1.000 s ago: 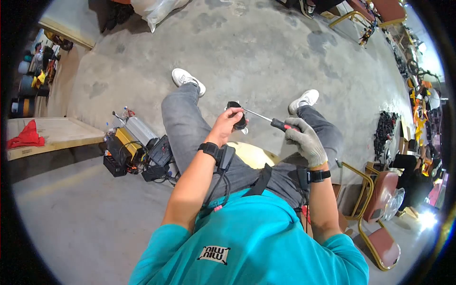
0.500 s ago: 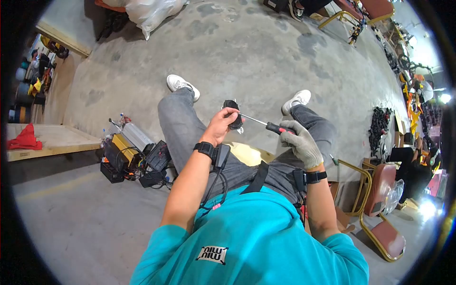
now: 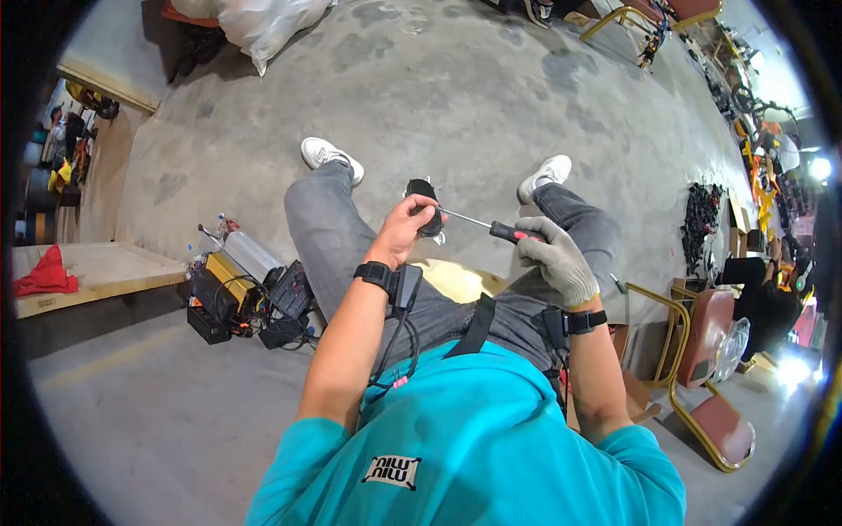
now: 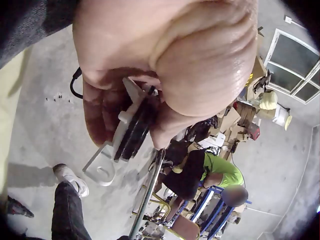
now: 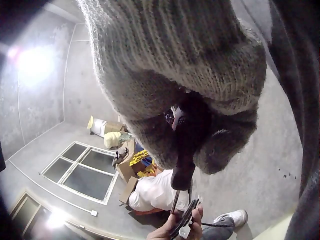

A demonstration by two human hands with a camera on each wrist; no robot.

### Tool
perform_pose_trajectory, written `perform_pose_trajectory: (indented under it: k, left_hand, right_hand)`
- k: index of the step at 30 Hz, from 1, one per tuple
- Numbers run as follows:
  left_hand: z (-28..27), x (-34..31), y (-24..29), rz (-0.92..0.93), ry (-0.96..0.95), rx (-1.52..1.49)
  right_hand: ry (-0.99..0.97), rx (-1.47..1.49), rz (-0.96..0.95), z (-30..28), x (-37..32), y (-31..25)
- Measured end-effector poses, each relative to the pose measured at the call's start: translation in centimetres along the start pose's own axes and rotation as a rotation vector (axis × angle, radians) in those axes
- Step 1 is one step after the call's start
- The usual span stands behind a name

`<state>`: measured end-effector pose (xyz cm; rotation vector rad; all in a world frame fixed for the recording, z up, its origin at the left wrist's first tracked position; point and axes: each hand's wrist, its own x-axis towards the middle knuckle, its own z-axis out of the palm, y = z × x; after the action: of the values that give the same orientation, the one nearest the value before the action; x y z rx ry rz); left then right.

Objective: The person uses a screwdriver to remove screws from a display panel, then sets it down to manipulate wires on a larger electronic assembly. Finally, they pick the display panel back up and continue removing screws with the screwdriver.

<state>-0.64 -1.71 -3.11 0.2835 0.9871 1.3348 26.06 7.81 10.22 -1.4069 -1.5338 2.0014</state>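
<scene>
My bare left hand [image 3: 403, 230] grips a small black part [image 3: 424, 191] with white plastic tabs, held over my lap. In the left wrist view its black edge and a white tab with a slot [image 4: 101, 166] stick out below the fingers. My right hand [image 3: 559, 258], in a grey knit glove, holds the black and red handle of a screwdriver [image 3: 510, 233]. The metal shaft [image 4: 148, 196] runs across to the black part, its tip right by my left thumb and fingers. The tip itself is hidden by the left hand.
On the floor at left lies a heap of electronic boxes and cables [image 3: 250, 285], beside a low wooden platform [image 3: 123, 273] with a red cloth [image 3: 46, 272]. Chairs [image 3: 709, 351] stand close at right. A person in a green shirt [image 4: 222, 170] is in the background.
The head view has shifted slightly, so the surroundings slide left. Both hands keep their hold, and the screwdriver stays directed at the black part.
</scene>
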Motion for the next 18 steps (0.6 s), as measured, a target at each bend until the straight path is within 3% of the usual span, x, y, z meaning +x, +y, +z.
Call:
perform_pose_trajectory:
  k: [18]
  left_hand:
    - [0.9, -0.2, 0.3, 0.015, 0.072, 0.144]
  right_hand:
    - [0.026, -0.045, 0.013, -0.4, 0.0, -0.1]
